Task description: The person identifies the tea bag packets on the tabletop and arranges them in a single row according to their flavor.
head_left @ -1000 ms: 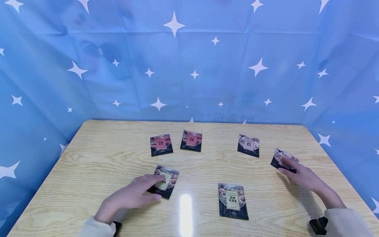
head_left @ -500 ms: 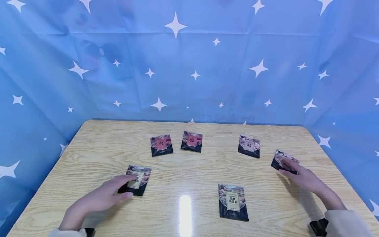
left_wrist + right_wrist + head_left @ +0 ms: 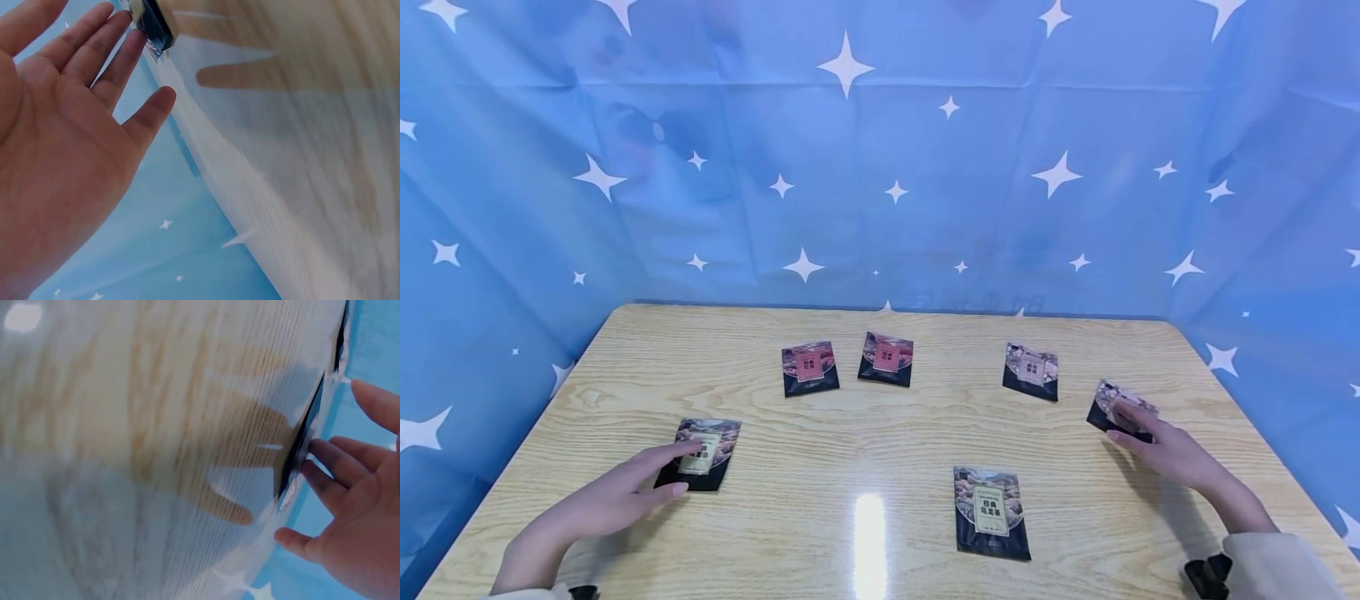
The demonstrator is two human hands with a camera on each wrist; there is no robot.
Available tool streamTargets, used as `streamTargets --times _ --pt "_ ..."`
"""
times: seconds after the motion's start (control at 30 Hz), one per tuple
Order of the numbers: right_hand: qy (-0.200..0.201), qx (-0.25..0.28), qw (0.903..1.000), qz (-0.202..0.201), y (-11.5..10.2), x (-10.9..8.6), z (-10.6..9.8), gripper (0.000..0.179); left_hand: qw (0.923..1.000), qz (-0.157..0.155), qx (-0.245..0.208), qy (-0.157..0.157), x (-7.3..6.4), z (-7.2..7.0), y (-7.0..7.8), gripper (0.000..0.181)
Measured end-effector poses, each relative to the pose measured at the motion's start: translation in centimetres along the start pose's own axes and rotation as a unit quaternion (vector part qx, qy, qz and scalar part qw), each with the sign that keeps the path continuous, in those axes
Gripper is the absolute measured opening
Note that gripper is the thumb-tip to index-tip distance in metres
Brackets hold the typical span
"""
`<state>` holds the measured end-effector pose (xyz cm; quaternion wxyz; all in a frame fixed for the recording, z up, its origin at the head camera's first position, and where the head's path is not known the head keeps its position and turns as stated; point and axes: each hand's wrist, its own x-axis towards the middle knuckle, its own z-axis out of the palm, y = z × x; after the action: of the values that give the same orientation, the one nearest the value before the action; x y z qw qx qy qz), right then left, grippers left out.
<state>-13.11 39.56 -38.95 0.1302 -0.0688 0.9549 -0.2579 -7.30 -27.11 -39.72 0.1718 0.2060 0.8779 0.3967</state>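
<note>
My left hand (image 3: 597, 507) rests its straight fingertips on a green-labelled oolong tea sachet (image 3: 718, 450) lying flat at the table's left. In the left wrist view the palm (image 3: 75, 137) shows with fingers extended toward the sachet (image 3: 156, 26), thumb apart. At the right, the fingertips of my right hand (image 3: 1176, 454) touch a pale pink-labelled tea sachet (image 3: 1108, 398), covering part of its label. The right wrist view shows those fingers (image 3: 337, 465) stretched out against the sachet (image 3: 302, 440), not wrapped round it.
Two red-labelled tea sachets, one left (image 3: 809, 368) and one right (image 3: 886, 359), lie at the back of the wooden table (image 3: 865, 433). Another pink-labelled sachet (image 3: 1031, 372) is back right. A second oolong sachet (image 3: 992, 512) lies front right of centre. A blue starry curtain (image 3: 880, 167) hangs behind.
My left hand has slid the oolong sachet leftward across the table, from near the left red-labelled sachet to the left side. The right hand and the other sachets have stayed put.
</note>
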Motion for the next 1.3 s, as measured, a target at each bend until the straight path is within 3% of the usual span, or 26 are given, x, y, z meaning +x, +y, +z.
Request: streamTargets --times 0.23,0.6,1.13,1.3 --pt "-0.004 -0.001 1.0 0.007 0.0 0.1 0.0 0.068 0.9995 0.008 0.031 0.002 -0.7 -0.7 -0.7 0.052" --pt "-0.004 0.003 0.9999 0.009 0.0 0.0 0.0 0.068 0.9996 -0.004 0.027 -0.012 -1.0 -1.3 -1.7 0.051" --pt "0.009 0.02 0.9997 0.01 -0.2 -0.3 -0.1 0.069 0.9998 0.002 0.013 -0.012 -1.0 -1.3 -1.7 0.051" --pt "0.019 0.038 0.9989 -0.016 -1.4 -1.0 -0.5 0.064 0.9998 0.0 0.017 -0.012 -1.0 -1.4 -1.6 0.051"
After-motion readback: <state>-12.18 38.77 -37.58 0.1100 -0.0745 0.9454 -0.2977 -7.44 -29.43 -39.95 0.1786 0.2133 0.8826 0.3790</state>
